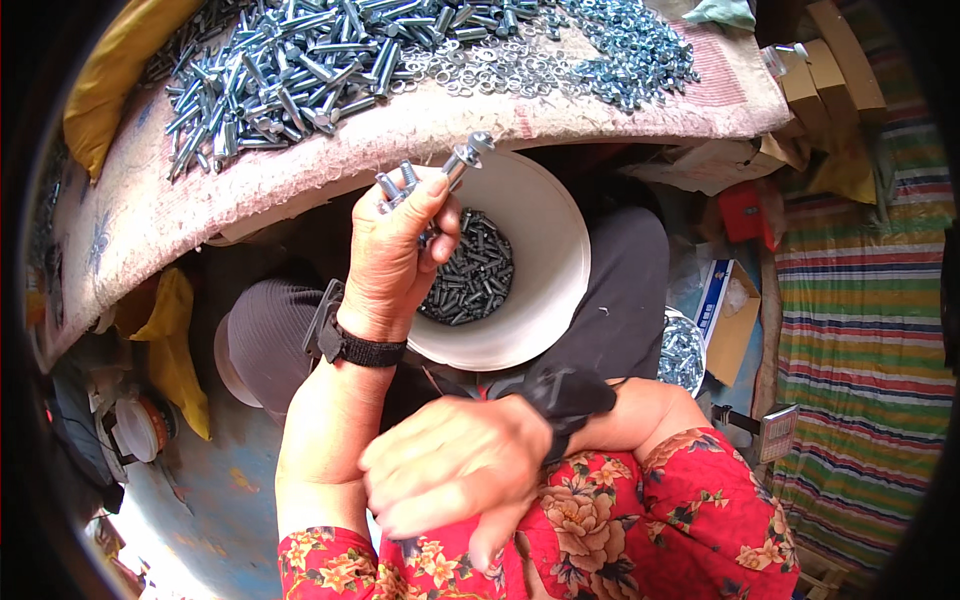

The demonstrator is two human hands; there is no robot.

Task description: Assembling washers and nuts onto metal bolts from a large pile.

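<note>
Nearest of all, above the red floral garment (600, 520), hung the right hand (450, 465), blurred, its back turned up and its fingers loosely bent toward the left. The palm was hidden, so I could not tell whether it held anything. A black wristband (565, 400) circled that wrist.

Farther out, the left hand (388, 240) was closed around several bolts. Between its thumb and forefinger a bolt (462, 163) stuck out up and to the right, with a washer and a nut or head at its far end, while other shanks poked up behind the thumb.

That hand stood over the left side of a white bucket (555, 250) set between the knees, and dark bolts (480, 275) lay loosely heaped at the bottom.

Beyond the bucket, the cloth-covered worktop (110, 220) carried a large heap of long bolts (290, 85), a scatter of flat washers (480, 72) and, at the right, a pile of small nuts (640, 60).

The step in hand looked like fitting washers and nuts to bolts. The next move probably called for the right hand to come up and seat the hardware while the left kept its bunch firmly gripped.
</note>
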